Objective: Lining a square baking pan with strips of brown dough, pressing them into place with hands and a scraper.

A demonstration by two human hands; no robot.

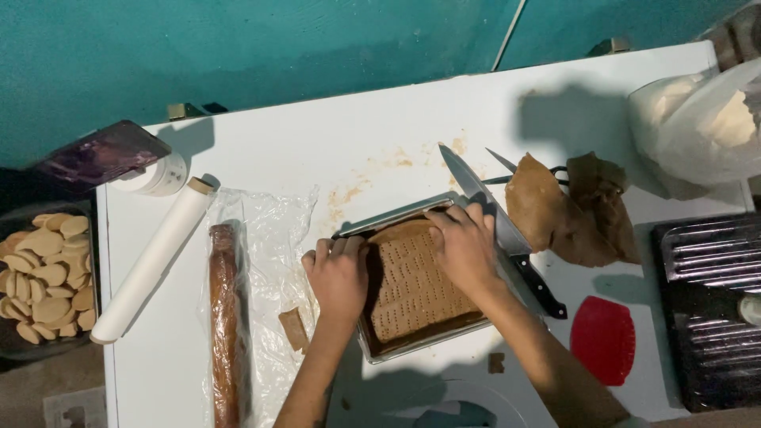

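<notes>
Both hands press down on the dough (412, 281) in the tin (396, 214). Our left hand (339, 273) lies on the left side of the tin with fingers curled over its rim, gripping nothing. Our right hand (462, 246) lies flat on the far right part of the dough, fingers bent a little toward the far corner, and it also holds nothing. The dough is a brown sheet with rows of small holes, and it fills the tin, which stands near the middle of the white surface (317, 135), turned a little.

To do this well, we judge that the pressure should be even and gentle, with flat fingers, so the sheet reaches the corners without tearing. The left hand should keep the tin from sliding.

Just beside the right hand, a large knife (491, 214) lies along the right edge of the tin, its black handle toward us, so we should mind the blade. Beyond it are brown dough scraps (571, 210) and a red scraper (604, 339). A small dough piece (293, 327) lies at the left of the tin on clear plastic film, next to a rolling pin (224, 317) and a white paper roll (154, 260). Far left, a dark tray carries round pale biscuits (47, 277).
</notes>
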